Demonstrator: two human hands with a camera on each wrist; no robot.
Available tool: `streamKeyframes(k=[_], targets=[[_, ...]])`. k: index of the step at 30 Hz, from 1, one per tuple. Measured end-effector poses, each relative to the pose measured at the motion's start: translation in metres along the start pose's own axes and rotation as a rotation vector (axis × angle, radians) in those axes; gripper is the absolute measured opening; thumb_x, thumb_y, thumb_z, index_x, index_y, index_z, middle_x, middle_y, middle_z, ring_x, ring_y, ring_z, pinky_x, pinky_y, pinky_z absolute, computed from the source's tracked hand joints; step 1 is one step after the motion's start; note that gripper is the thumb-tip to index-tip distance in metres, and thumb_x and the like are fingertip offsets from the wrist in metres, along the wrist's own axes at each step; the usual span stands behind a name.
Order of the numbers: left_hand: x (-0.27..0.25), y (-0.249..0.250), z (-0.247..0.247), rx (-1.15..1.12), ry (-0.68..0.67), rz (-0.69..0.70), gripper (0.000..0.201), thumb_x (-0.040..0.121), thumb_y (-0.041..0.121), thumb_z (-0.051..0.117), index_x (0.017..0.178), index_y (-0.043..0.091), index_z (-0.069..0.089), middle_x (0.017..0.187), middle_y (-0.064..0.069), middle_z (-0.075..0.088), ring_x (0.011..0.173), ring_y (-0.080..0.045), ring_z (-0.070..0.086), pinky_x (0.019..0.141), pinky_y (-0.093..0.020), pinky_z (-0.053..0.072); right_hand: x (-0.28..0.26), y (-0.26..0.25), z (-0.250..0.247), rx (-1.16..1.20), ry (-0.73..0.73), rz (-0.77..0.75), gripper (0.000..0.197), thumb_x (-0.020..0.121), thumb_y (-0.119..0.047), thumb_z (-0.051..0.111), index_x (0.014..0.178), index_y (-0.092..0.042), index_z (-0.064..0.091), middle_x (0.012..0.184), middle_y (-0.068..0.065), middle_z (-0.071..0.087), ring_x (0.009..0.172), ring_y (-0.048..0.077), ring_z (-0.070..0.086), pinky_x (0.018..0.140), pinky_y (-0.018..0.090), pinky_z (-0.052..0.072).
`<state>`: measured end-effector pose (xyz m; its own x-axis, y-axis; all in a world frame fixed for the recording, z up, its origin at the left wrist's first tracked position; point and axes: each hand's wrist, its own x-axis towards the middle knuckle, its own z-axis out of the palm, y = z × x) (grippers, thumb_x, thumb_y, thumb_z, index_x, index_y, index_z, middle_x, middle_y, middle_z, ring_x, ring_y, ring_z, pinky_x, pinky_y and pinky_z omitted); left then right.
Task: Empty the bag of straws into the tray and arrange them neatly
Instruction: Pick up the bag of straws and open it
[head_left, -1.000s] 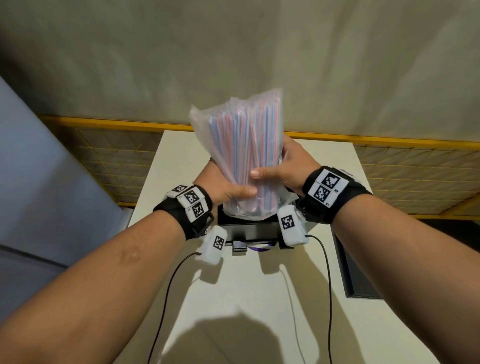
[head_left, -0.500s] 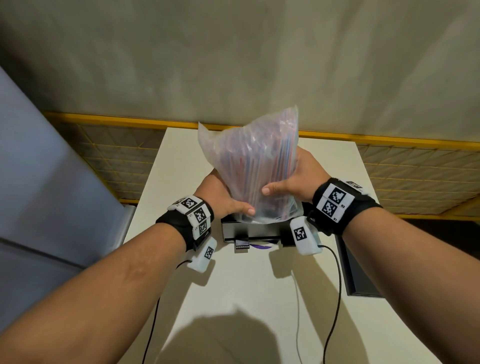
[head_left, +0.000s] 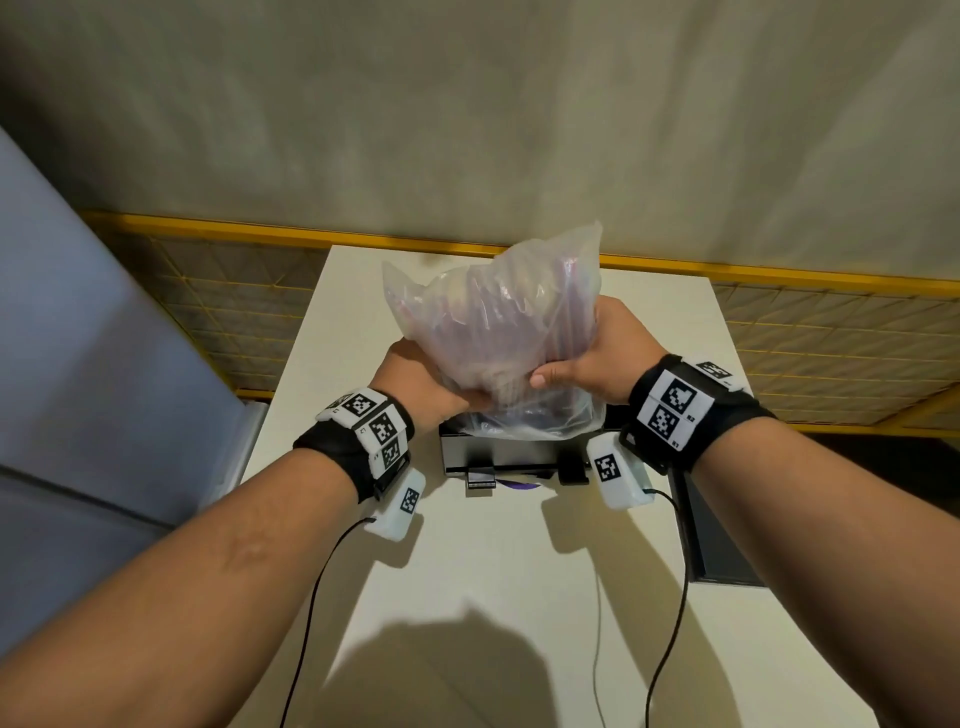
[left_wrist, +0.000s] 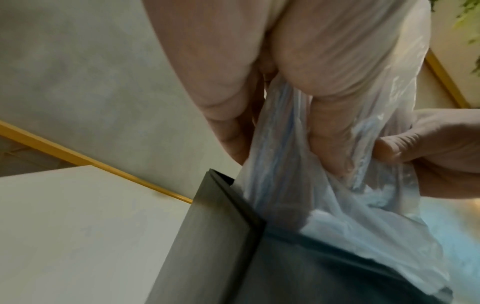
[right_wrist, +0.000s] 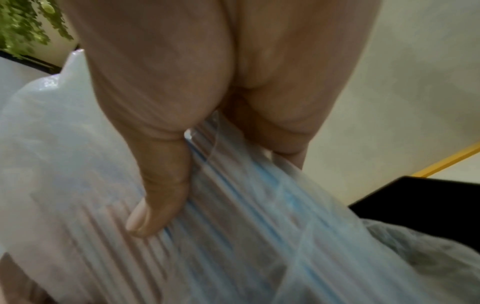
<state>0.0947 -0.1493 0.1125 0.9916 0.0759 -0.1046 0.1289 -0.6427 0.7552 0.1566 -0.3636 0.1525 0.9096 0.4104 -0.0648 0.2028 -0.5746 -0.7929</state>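
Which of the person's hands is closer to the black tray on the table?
Left, though only slightly. The left hand holds the bag of straws low, just above the black tray. The right hand has its grip higher on the bag's other side.

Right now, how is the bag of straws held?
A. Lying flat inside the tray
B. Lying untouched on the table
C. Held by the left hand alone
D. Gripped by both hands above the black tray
D: the left hand and right hand both grip the bag of straws above the black tray.
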Motion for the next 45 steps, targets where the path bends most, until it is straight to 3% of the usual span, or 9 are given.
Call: streamKeyframes(k=[4,9,15,19,25,31,36,42,45], targets=[[-0.002,-0.004,0.001,0.058,-0.050,0.023,0.070,0.061,0.032,0.096,0.120,0.013,0.063,0.112,-0.006,0.069,0.103,-0.025,0.065,0.088,-0.038,0.057,-0.005,0.001,0.002,-0.041,-0.049,0.025,0.063,0.060,-0.014,0.096,0.114,-0.017,0.065,0.094,-0.015,0.064,0.099,0.013,0.062,0.093,0.030,0.051],[-0.007,-0.012,-0.019,-0.231,0.011,-0.002,0.116,0.036,0.057,0.097,0.137,0.029,0.050,0.130,0.006,0.064,0.121,-0.014,0.060,0.099,-0.045,0.055,-0.013,0.005,-0.008,0.038,-0.040,-0.022,0.082,0.051,-0.030,0.099,0.123,-0.025,0.059,0.114,-0.012,0.067,0.109,0.011,0.065,0.095,0.042,0.056],[-0.017,0.000,-0.046,-0.475,0.012,0.160,0.084,0.064,0.030,0.095,0.137,0.023,0.054,0.128,0.003,0.067,0.121,-0.012,0.063,0.099,-0.034,0.053,-0.012,-0.008,-0.033,0.288,0.073,-0.137,0.094,0.050,-0.040,0.096,0.132,-0.025,0.051,0.124,-0.001,0.065,0.107,0.023,0.068,0.085,0.051,0.059],[-0.017,0.000,-0.039,-0.213,-0.030,0.044,0.077,0.062,0.025,0.095,0.129,0.033,0.058,0.122,0.013,0.068,0.114,-0.005,0.062,0.102,-0.035,0.051,-0.009,-0.004,-0.028,0.066,0.026,-0.131,0.091,0.056,-0.035,0.097,0.134,-0.021,0.053,0.124,-0.006,0.065,0.111,0.011,0.065,0.090,0.042,0.058],[-0.013,0.007,-0.042,-0.210,0.090,0.069,0.058,0.068,0.022,0.092,0.119,0.024,0.066,0.112,0.008,0.072,0.108,-0.013,0.067,0.096,-0.044,0.056,-0.005,-0.009,-0.026,0.016,0.163,-0.182,0.015,0.076,-0.010,0.085,0.086,-0.012,0.074,0.086,0.001,0.076,0.081,0.017,0.072,0.080,0.041,0.058],[-0.016,0.030,-0.058,-0.327,0.162,0.240,0.049,0.068,0.016,0.092,0.089,0.015,0.048,0.085,0.005,0.058,0.068,0.006,0.055,0.063,-0.013,0.046,-0.007,-0.021,-0.039,0.036,0.149,-0.178,0.019,0.077,-0.005,0.085,0.076,-0.020,0.072,0.072,-0.018,0.072,0.069,-0.004,0.068,0.067,0.011,0.050],[-0.013,0.042,-0.064,-0.647,0.180,0.253,0.024,0.076,0.014,0.079,0.075,0.016,0.055,0.072,0.008,0.065,0.069,-0.010,0.062,0.071,-0.029,0.050,-0.009,-0.033,-0.045,0.136,0.149,-0.222,0.022,0.079,-0.003,0.082,0.080,-0.022,0.071,0.070,-0.027,0.071,0.072,-0.008,0.068,0.068,0.007,0.049],[-0.014,0.040,-0.065,-0.760,0.195,0.215,0.077,0.061,0.042,0.093,0.120,0.006,0.060,0.116,-0.011,0.071,0.112,-0.027,0.068,0.101,-0.047,0.051,-0.007,-0.043,-0.049,0.196,0.166,-0.231,0.015,0.084,-0.004,0.078,0.097,-0.008,0.072,0.075,-0.023,0.072,0.078,-0.005,0.071,0.070,0.010,0.052],[-0.016,0.028,-0.052,-0.848,0.122,0.082,0.063,0.075,0.026,0.085,0.130,0.009,0.060,0.124,-0.008,0.071,0.117,-0.024,0.067,0.105,-0.048,0.049,-0.005,-0.040,-0.046,0.297,0.188,-0.207,0.023,0.084,0.000,0.076,0.105,0.003,0.068,0.079,-0.012,0.076,0.078,0.005,0.074,0.070,0.017,0.056]])
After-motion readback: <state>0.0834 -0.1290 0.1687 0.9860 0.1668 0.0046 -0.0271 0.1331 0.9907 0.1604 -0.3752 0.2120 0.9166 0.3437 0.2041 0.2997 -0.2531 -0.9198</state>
